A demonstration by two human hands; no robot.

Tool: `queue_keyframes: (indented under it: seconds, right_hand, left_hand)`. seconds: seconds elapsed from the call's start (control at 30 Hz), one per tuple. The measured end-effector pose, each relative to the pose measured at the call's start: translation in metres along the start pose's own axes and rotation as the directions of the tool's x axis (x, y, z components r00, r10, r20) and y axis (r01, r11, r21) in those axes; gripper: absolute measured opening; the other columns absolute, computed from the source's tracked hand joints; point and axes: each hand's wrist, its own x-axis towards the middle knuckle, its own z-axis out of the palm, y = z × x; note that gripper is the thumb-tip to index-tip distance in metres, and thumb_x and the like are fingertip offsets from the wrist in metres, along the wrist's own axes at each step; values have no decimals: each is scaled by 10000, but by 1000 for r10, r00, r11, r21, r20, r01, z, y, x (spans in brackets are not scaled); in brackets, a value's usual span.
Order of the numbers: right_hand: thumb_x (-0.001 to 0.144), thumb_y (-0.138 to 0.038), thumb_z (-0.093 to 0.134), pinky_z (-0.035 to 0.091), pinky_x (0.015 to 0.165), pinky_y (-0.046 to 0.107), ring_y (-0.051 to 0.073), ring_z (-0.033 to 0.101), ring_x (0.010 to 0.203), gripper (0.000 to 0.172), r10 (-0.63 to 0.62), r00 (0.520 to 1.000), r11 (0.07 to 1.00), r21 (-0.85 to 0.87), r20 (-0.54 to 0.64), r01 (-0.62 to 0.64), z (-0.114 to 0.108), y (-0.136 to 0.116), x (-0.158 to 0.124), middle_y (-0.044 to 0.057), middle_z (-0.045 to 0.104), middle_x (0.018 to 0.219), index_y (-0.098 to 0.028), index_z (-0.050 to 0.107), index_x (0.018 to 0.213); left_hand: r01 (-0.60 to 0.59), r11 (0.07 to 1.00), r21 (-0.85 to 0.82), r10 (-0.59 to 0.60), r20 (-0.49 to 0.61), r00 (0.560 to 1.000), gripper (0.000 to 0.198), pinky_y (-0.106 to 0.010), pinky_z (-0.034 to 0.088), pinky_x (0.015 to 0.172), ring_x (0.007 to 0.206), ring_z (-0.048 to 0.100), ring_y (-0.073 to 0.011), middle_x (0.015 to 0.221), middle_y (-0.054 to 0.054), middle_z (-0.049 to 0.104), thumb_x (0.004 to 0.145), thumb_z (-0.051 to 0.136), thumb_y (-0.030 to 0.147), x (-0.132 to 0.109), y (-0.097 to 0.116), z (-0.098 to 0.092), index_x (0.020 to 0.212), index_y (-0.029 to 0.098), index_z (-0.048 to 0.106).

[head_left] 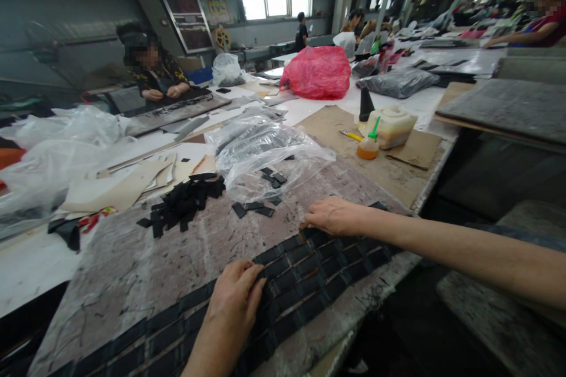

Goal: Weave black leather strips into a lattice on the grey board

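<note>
No readable text from my feed. Red-and-yellow poster [216, 2] on the far wall, just right of the dark framed board [186, 17], carries print, but it's too small and blurred to make out. Nothing legible on the bottles or bags near it.

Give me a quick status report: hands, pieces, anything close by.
Left hand flat on the rows of black pieces. Right hand at the rows' far edge. Loose pile of black pieces and clear plastic bag just beyond.
</note>
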Motion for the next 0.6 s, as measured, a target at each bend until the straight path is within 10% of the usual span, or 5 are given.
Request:
queue_keyframes:
  seconds: [0.6]
  right_hand:
    - [876,-315,538,447,717,282,195,544,849,194,14,989,998,58,-150,-6,7,-19,-37,83,572,923,-155,575,980]
  left_hand:
    - [-201,979,-39,194,-135,972,215,-280,557,714,826,638,-174,949,-52,652,847,516,329,-22,-17,-11,1025,267,620]
